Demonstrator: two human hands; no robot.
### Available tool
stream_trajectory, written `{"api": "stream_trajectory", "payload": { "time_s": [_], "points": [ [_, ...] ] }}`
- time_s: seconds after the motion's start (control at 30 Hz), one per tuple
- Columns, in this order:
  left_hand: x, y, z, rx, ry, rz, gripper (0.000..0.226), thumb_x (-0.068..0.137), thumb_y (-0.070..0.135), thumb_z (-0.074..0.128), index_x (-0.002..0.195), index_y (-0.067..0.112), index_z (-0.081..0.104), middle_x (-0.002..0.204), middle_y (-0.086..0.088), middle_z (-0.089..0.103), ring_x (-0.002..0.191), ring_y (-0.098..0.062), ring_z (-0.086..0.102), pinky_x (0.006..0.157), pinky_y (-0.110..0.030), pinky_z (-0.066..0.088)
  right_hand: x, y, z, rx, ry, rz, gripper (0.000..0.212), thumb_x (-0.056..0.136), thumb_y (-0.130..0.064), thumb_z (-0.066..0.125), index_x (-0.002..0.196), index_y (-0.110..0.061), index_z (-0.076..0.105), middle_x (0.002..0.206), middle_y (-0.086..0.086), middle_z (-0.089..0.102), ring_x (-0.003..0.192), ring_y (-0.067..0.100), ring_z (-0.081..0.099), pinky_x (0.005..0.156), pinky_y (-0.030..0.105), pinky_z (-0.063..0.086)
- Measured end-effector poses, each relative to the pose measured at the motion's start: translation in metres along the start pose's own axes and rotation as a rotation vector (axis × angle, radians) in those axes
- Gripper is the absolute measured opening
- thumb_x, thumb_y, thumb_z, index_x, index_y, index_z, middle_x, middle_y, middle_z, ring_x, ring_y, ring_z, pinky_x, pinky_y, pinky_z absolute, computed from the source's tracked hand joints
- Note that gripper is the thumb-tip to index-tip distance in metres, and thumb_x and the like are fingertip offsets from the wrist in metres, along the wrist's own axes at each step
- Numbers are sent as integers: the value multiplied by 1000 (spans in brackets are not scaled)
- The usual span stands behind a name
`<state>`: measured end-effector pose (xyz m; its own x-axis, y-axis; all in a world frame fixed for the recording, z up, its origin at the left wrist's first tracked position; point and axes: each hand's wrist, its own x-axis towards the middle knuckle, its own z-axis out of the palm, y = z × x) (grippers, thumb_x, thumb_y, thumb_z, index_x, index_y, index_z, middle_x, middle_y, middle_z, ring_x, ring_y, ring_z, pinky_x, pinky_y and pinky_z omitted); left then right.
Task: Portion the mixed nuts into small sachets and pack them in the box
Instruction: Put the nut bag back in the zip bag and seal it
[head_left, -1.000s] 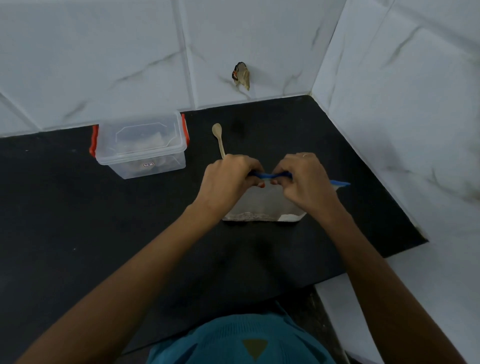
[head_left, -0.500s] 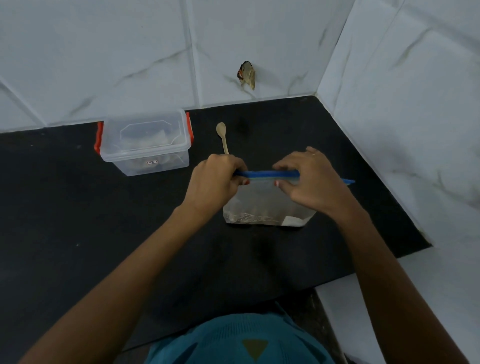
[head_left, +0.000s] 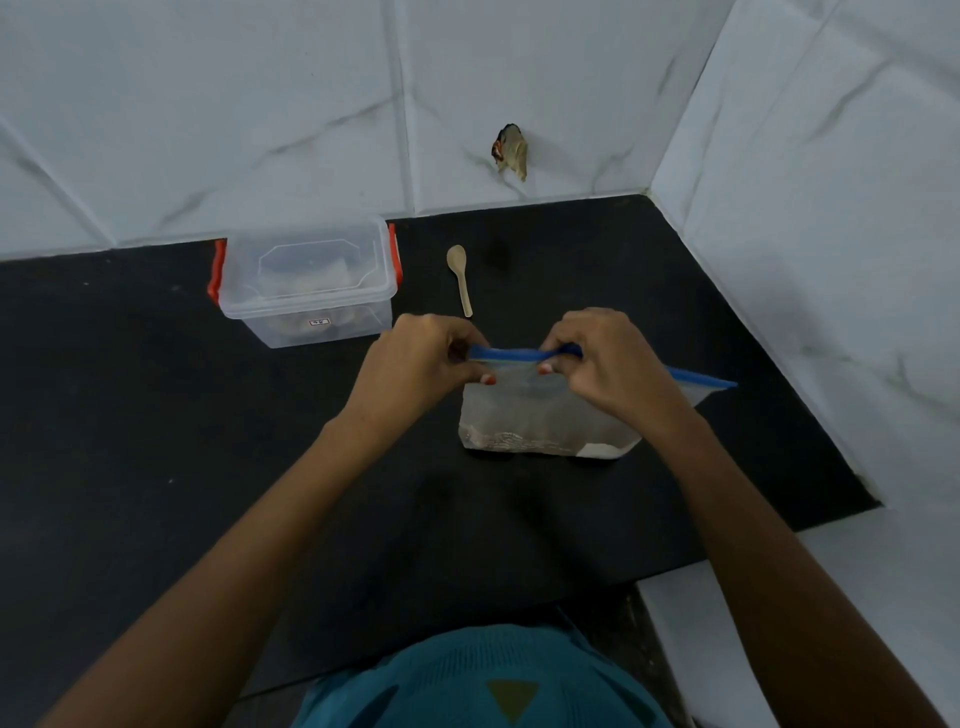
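Note:
A clear zip bag of mixed nuts (head_left: 540, 421) stands upright on the black counter (head_left: 156, 441), its blue zip strip running along the top. My left hand (head_left: 415, 364) pinches the left end of the strip. My right hand (head_left: 608, 364) pinches the strip near its middle; the strip's right end sticks out past my wrist. A clear plastic box (head_left: 306, 283) with a closed lid and orange clips sits at the back left, with pale contents inside. A small wooden spoon (head_left: 460, 278) lies just right of the box.
White marble-look tiled walls close the counter at the back and on the right. A small brownish object (head_left: 511, 153) sticks to the back wall. The counter's front edge is near my body; a white ledge (head_left: 779, 597) lies at the lower right.
My right hand has moved left along the blue strip, closer to my left hand. The bag stays upright in the same place.

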<state>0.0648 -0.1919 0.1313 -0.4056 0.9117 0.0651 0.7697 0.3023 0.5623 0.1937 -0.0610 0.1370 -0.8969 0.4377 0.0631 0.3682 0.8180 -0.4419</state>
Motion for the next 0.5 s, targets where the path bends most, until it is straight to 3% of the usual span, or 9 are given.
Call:
{"api": "stream_trajectory", "payload": {
  "time_s": [0.1, 0.2, 0.37, 0.5],
  "points": [
    [-3, -2, 1, -37, 25, -72, 18, 82, 22, 66, 97, 13, 66, 84, 0, 61, 76, -10, 58, 70, -21, 48, 1, -2, -2, 31, -36, 22, 15, 82, -10, 64, 96, -6, 69, 90, 5, 61, 84, 10, 49, 77, 22, 35],
    [-3, -2, 3, -92, 29, -113, 4, 82, 20, 66, 83, 19, 62, 76, 8, 56, 71, -6, 56, 66, -16, 46, 2, -4, -4, 23, -89, 21, 20, 84, -14, 63, 103, -8, 67, 92, 1, 59, 85, 7, 47, 77, 20, 34],
    [1, 0, 3, -145, 7, -127, 25, 83, 17, 65, 68, 29, 51, 69, 13, 52, 67, -4, 53, 64, -14, 43, -1, -11, -10, 63, -152, 18, 32, 82, -14, 64, 114, -14, 62, 109, -1, 61, 97, 9, 55, 96, 28, 39],
    [1, -1, 2, -164, -4, -113, 24, 84, 17, 65, 68, 30, 51, 69, 12, 53, 66, -4, 53, 67, -18, 46, 2, -17, -6, 174, -156, 27, 25, 82, -13, 64, 107, -16, 61, 103, -7, 55, 92, 6, 54, 83, 23, 44]
  ]
}}
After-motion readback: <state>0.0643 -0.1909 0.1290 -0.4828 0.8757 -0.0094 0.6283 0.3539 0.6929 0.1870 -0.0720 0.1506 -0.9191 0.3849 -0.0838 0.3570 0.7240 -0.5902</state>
